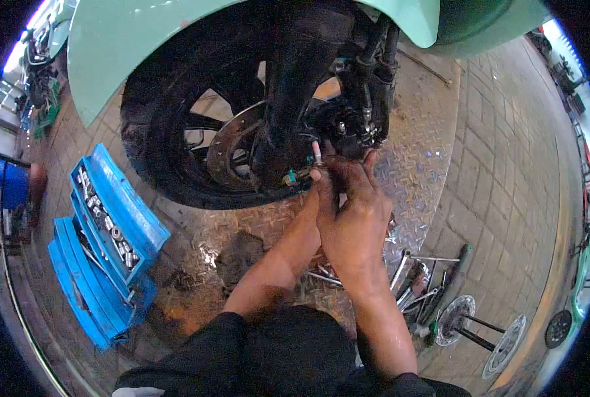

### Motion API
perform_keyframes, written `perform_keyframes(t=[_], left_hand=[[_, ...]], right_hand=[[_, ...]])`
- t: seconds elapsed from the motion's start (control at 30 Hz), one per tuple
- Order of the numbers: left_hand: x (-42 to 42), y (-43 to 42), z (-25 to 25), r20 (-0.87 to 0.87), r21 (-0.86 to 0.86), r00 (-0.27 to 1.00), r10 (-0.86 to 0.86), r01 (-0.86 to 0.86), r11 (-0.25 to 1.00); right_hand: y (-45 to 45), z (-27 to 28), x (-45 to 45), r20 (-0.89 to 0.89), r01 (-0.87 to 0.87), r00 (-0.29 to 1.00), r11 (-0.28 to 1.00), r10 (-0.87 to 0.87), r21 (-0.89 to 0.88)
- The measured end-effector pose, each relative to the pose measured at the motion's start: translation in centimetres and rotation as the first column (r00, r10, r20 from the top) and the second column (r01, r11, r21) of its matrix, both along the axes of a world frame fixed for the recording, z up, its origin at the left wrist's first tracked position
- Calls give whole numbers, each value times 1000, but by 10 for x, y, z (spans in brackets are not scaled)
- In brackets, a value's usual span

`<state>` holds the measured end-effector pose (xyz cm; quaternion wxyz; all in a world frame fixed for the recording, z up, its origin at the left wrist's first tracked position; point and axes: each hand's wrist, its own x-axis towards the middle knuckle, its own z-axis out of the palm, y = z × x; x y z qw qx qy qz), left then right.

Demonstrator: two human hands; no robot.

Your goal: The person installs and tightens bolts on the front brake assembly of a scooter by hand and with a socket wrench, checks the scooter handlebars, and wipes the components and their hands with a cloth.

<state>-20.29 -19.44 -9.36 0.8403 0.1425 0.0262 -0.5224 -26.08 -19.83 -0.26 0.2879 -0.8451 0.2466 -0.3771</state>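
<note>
My right hand is bent inward with its fingers closed, close to the dark parts beside the wheel hub. Whatever it pinches is too small and shaded to name. Partly behind it, my left hand reaches up to the same spot, and most of its fingers are hidden. Both hands are next to the lower fork leg of a vehicle with a pale green fender. To their left are the brake disc and the black tyre. A greenish fitting shows just left of my fingers.
A blue toolbox holding several sockets stands open at left. Wrenches and rods lie on the metal plate near my right forearm. A part with two round discs and a dark cloth lie nearby.
</note>
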Motion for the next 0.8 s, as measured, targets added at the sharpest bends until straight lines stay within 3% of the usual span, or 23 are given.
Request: perform_keyframes(t=[0.17, 0.27, 0.33, 0.47, 0.53, 0.67, 0.73, 0.8], left_hand=[[0, 2, -5, 19, -2, 1000, -14, 14, 1000], [1, 3, -8, 28, 4, 999, -27, 27, 1000], [2, 2, -12, 24, 4, 999, -32, 32, 999], [3, -3, -18, 27, -12, 998, -48, 48, 999], [3, -6, -19, 31, -16, 998, -55, 56, 998], [2, -7, -23, 26, -15, 998, -64, 64, 998], [2, -5, -23, 37, -13, 997, -65, 66, 998], [2, -3, -23, 32, -16, 997, -65, 66, 998]], right_hand=[[-10, 11, 5, -141, -1, 990, 1000, 1, -5], [-13, 7, 11, -130, -47, 991, 990, 30, -134], [-10, 2, 12, -1, 4, 1000, 1000, -4, -20], [-9, -1, 11, -45, 54, 998, 997, -51, 64], [-10, 5, 10, -182, 21, 982, 995, -39, -98], [-3, 12, 15, -289, 64, 954, 995, -82, -71], [-3, 20, 18, -423, 105, 896, 991, -132, -87], [-5, 18, 21, -401, 99, 910, 994, -105, -35]])
